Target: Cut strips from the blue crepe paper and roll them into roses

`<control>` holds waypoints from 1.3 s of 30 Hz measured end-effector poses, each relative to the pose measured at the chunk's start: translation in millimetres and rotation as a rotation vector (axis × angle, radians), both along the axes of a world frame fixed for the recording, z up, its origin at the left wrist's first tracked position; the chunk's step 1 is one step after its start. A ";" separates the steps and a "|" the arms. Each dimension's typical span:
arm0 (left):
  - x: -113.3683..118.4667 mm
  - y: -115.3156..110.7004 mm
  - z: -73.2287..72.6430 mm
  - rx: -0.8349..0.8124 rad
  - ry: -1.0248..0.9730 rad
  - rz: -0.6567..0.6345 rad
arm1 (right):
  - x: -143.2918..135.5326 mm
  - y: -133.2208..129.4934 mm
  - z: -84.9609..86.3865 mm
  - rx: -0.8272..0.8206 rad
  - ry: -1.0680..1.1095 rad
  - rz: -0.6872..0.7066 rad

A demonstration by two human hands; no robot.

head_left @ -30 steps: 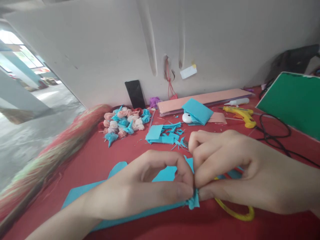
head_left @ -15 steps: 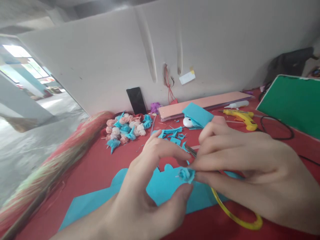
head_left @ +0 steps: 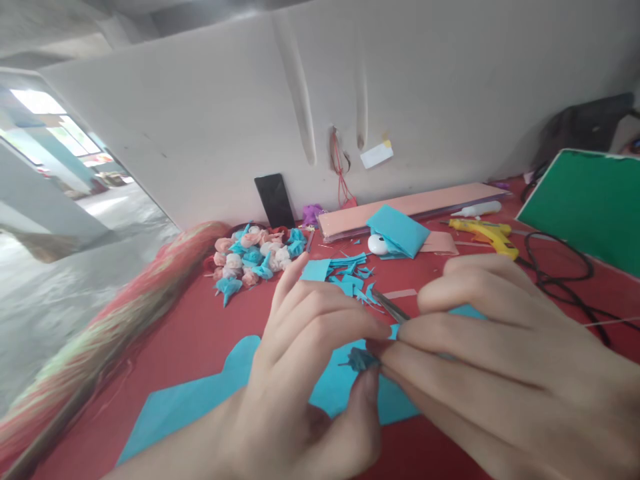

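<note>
A small blue paper flower (head_left: pixel 361 360) is between my two hands, over a cut blue sheet (head_left: pixel 200 400) lying on the red table. My right hand (head_left: pixel 490 353) pinches the flower's base from the right with its fingertips. From the left, the thumb of my left hand (head_left: pixel 305 373) presses the flower's lower edge, and the index finger curves above it to meet the right fingers. Scissors (head_left: pixel 393 308) lie partly under my right hand; only the metal blades show. Just beyond the hands are blue paper strips and scraps (head_left: pixel 353 270).
Several pink, white and blue paper flowers (head_left: pixel 255 257) are heaped at the back left, near a phone (head_left: pixel 275 200) against the grey panel. At the right are a yellow glue gun (head_left: pixel 487 233), its black cable and a green board (head_left: pixel 585 207). A folded blue paper (head_left: pixel 397 230) covers part of a white object (head_left: pixel 377 245).
The flower has tipped, so its petals no longer face me. My left fingers have closed in toward it. My right hand has turned and now hides the scissors' yellow handle.
</note>
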State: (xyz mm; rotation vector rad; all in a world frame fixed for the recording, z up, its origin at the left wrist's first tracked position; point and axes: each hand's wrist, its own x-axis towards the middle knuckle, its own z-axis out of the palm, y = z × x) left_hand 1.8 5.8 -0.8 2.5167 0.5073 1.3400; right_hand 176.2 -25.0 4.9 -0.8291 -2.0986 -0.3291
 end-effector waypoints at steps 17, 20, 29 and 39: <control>-0.7 -0.9 6.5 -0.170 0.086 0.055 | 4.7 2.1 -10.2 0.438 -0.095 -0.016; -1.1 -0.6 6.8 -0.201 0.108 0.035 | 5.3 3.7 -9.8 0.394 -0.138 -0.025; -4.7 -1.2 5.5 -0.433 0.134 0.011 | 3.2 -1.8 -3.9 0.353 -0.192 -0.073; -5.2 -1.4 6.9 -0.477 0.157 -0.020 | -1.7 2.5 -2.0 0.292 -0.123 -0.036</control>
